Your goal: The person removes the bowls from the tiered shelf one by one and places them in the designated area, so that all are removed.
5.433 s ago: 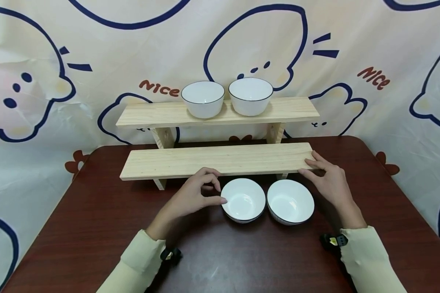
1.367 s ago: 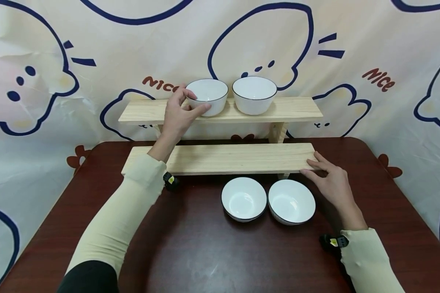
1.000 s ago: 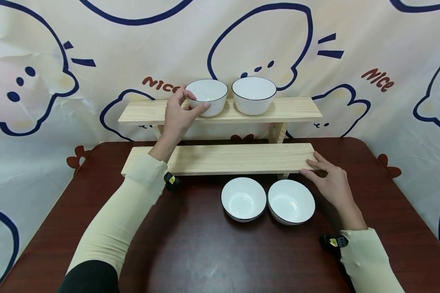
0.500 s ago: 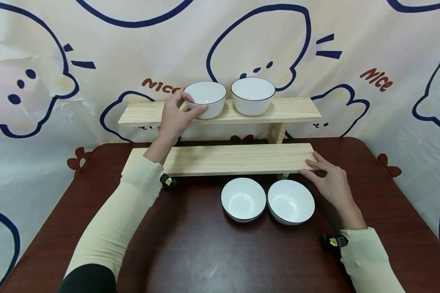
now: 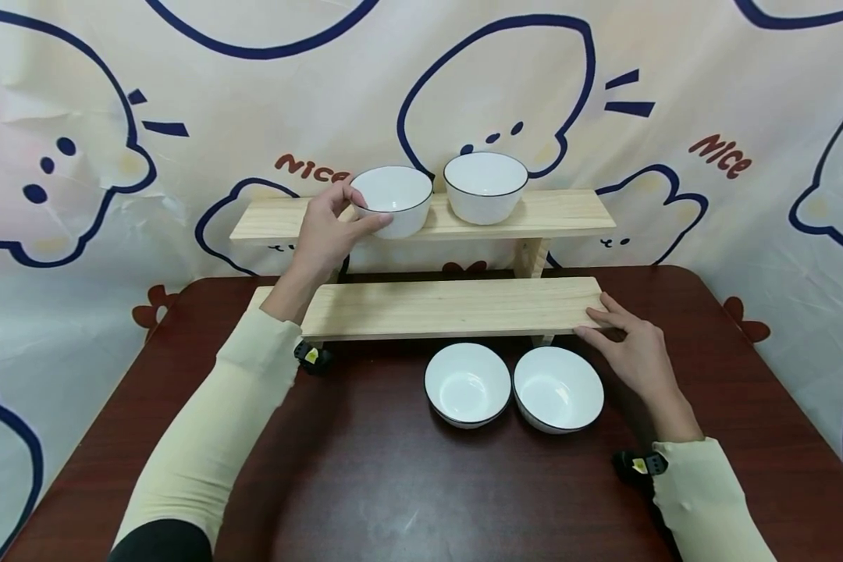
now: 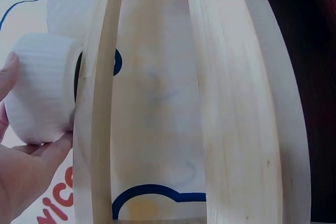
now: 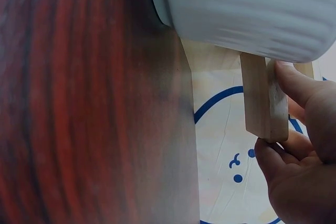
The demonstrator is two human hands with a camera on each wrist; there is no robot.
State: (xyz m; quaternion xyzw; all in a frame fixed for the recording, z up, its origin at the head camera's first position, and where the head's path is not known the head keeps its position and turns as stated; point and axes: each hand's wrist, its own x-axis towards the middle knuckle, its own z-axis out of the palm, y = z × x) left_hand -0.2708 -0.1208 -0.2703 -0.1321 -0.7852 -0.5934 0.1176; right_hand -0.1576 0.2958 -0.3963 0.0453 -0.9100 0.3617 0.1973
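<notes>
My left hand grips the left white bowl at the upper shelf, thumb on its near side and fingers at the dark-lined rim. In the head view this bowl overlaps the shelf's front edge; in the left wrist view its base is right at the wood. Beside it a second white bowl sits upright on that shelf. My right hand pinches the right end of the lower shelf; in the right wrist view thumb and fingers lie around the board end.
On the dark red-brown table, just before the two-tier wooden rack, more white bowls stand side by side, one at left and one at right. A cartoon-printed cloth hangs behind the rack.
My left hand has gone from the lower left bowl up to the upper left bowl. Just now that bowl has shifted slightly forward with the hand. My right hand stays on the lower shelf.
</notes>
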